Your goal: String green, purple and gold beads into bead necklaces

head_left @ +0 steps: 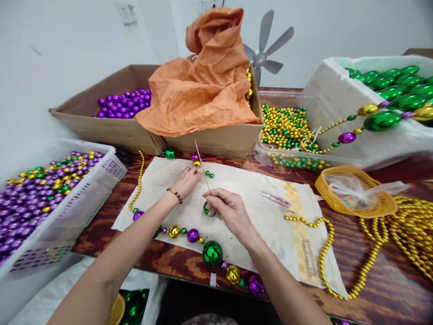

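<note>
My right hand [230, 212] pinches a long thin needle [201, 163], which points up and away from me. Close beside it, my left hand [188, 181] reaches down to the white cloth [250, 180] with curled fingers. A tiny gold glint shows at those fingertips; what they hold, if anything, is too small to name. Two small green beads [209, 174] lie between the hands, and a purple bead [194, 157] sits beyond the left one. Partly hidden under my right fingers is a green bead [205, 208]. Along the cloth's near edge runs a bead string with a large green ball [213, 253].
Pink-handled snips [275, 198] and a gold bead chain [326, 243] lie at right, near a yellow basket [355, 171]. A white crate [111, 176] of beads stands left. Behind are a cardboard box [203, 140] under orange cloth [203, 99], a clear bin [287, 158] and a foam box [324, 90].
</note>
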Tool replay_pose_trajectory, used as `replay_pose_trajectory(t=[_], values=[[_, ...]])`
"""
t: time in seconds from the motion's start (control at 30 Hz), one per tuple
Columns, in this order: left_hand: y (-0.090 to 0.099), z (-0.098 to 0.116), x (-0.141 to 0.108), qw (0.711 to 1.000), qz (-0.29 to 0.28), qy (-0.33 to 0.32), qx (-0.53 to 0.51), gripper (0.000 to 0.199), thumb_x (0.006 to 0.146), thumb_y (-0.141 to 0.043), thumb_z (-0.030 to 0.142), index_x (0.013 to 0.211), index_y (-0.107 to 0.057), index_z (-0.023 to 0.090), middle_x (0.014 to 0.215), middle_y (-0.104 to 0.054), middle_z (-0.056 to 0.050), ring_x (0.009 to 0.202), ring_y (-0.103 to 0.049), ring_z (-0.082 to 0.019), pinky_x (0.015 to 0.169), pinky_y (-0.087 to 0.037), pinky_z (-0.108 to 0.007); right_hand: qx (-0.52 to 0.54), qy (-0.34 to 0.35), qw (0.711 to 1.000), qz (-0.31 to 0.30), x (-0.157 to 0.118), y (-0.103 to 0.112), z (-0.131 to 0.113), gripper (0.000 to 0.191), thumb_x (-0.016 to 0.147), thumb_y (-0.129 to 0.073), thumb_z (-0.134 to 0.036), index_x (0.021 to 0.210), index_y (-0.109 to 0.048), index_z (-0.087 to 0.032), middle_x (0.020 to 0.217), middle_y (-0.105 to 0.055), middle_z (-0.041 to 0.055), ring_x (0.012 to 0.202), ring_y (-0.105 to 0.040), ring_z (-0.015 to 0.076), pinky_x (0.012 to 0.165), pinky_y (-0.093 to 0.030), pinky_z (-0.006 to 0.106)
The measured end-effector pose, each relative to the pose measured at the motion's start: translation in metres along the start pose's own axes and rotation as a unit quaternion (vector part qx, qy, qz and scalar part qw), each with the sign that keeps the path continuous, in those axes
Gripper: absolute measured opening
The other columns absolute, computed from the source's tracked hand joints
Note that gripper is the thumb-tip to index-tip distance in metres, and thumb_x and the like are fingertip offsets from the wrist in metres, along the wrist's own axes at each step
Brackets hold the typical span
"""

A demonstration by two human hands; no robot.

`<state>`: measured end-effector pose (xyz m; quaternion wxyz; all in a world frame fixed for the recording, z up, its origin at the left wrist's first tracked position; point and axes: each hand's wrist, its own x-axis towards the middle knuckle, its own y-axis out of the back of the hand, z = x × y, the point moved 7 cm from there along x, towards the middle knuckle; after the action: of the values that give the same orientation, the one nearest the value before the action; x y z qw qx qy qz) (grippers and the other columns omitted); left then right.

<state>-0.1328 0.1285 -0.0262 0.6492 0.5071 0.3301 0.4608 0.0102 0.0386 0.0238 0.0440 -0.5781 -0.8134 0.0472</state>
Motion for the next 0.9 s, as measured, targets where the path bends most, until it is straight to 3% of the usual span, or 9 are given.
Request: replay_pose_trajectory(t=[0.07, 0.13, 0.17, 0.23, 0.3, 0.37, 0.47, 0.6, 0.9], values=[[0.007, -0.009, -0.001, 0.991, 0.042, 0.032, -0.123, 0.026, 0.087, -0.056, 0.012, 0.107, -0.073, 0.016, 0.111, -0.066, -0.015, 0.104, -0.061, -0.029, 0.099, -0.047, -0.048, 0.004, -0.009, 1.0, 0.005, -0.006, 0.0, 0.011, 0.019, 0.086, -0.064, -0.035, 0.094, -0.07, -0.019, 0.068, -0.067, -0.0012, 0.056, -0.063, 0.012, 0.054, -0.048, 0.023], [0.014, -0.021, -0.007, 0.941, 0.081, 0.089, -0.316, 0.027, 0.086, -0.063, 0.021, 0.111, -0.072, 0.017, 0.112, -0.067, -0.012, 0.099, -0.064, -0.025, 0.093, -0.05, -0.042, 0.003, -0.026, 1.0, 0.017, -0.014, 0.002, 0.026, 0.016, 0.085, -0.065, -0.034, 0.09, -0.069, -0.019, 0.068, -0.067, -0.0009, 0.057, -0.064, 0.0128, 0.053, -0.049, 0.023], [0.015, -0.025, -0.012, 0.893, 0.09, 0.121, -0.423, 0.029, 0.085, -0.067, 0.027, 0.112, -0.071, 0.018, 0.11, -0.069, -0.011, 0.095, -0.065, -0.023, 0.088, -0.052, -0.039, 0.001, -0.034, 0.999, 0.026, -0.017, 0.004, 0.033, 0.015, 0.085, -0.065, -0.034, 0.086, -0.068, -0.019, 0.067, -0.067, -0.0007, 0.057, -0.065, 0.013, 0.053, -0.049, 0.023], [0.015, -0.026, -0.023, 0.767, 0.092, 0.165, -0.614, 0.032, 0.083, -0.072, 0.035, 0.111, -0.071, 0.019, 0.105, -0.071, -0.008, 0.088, -0.068, -0.019, 0.077, -0.053, -0.032, -0.009, -0.045, 0.998, 0.042, -0.024, 0.007, 0.044, 0.018, 0.087, -0.063, -0.035, 0.082, -0.066, -0.019, 0.067, -0.067, -0.0003, 0.057, -0.065, 0.0132, 0.053, -0.049, 0.023], [0.021, -0.017, -0.033, 0.649, 0.091, 0.176, -0.735, 0.033, 0.08, -0.078, 0.034, 0.109, -0.07, 0.019, 0.1, -0.072, -0.006, 0.083, -0.069, -0.017, 0.072, -0.052, -0.028, -0.023, -0.043, 0.997, 0.058, -0.03, 0.009, 0.049, 0.02, 0.09, -0.061, -0.037, 0.084, -0.066, -0.018, 0.066, -0.067, -0.0004, 0.057, -0.064, 0.0133, 0.054, -0.049, 0.023], [0.029, -0.008, -0.04, 0.568, 0.096, 0.177, -0.798, 0.028, 0.08, -0.079, 0.028, 0.104, -0.07, 0.018, 0.096, -0.073, -0.004, 0.081, -0.07, -0.016, 0.071, -0.054, -0.027, -0.033, -0.037, 0.997, 0.067, -0.033, 0.01, 0.051, 0.022, 0.092, -0.059, -0.038, 0.086, -0.067, -0.018, 0.065, -0.066, -0.0006, 0.056, -0.064, 0.0133, 0.055, -0.049, 0.023], [0.035, -0.003, -0.045, 0.487, 0.113, 0.201, -0.842, 0.011, 0.088, -0.071, 0.022, 0.096, -0.069, 0.015, 0.091, -0.073, -0.004, 0.082, -0.071, -0.017, 0.075, -0.057, -0.028, -0.044, -0.03, 0.996, 0.065, -0.037, 0.008, 0.051, 0.022, 0.094, -0.058, -0.038, 0.087, -0.067, -0.019, 0.066, -0.066, -0.0009, 0.057, -0.064, 0.0132, 0.055, -0.049, 0.023], [0.036, -0.003, -0.048, 0.443, 0.125, 0.224, -0.859, 0.01, 0.096, -0.06, 0.02, 0.093, -0.067, 0.014, 0.088, -0.073, -0.006, 0.08, -0.071, -0.016, 0.076, -0.057, -0.028, -0.056, -0.027, 0.997, 0.055, -0.039, 0.005, 0.053, 0.022, 0.095, -0.056, -0.037, 0.088, -0.067, -0.019, 0.067, -0.066, -0.0006, 0.057, -0.063, 0.0129, 0.054, -0.048, 0.023], [0.04, 0.002, -0.052, 0.447, 0.129, 0.218, -0.858, 0.007, 0.095, -0.062, 0.019, 0.096, -0.067, 0.014, 0.088, -0.074, -0.005, 0.08, -0.072, -0.017, 0.075, -0.059, -0.03, -0.059, -0.022, 0.996, 0.061, -0.042, 0.005, 0.055, 0.02, 0.094, -0.056, -0.035, 0.089, -0.067, -0.019, 0.066, -0.065, -0.0013, 0.057, -0.063, 0.0128, 0.057, -0.05, 0.023]])
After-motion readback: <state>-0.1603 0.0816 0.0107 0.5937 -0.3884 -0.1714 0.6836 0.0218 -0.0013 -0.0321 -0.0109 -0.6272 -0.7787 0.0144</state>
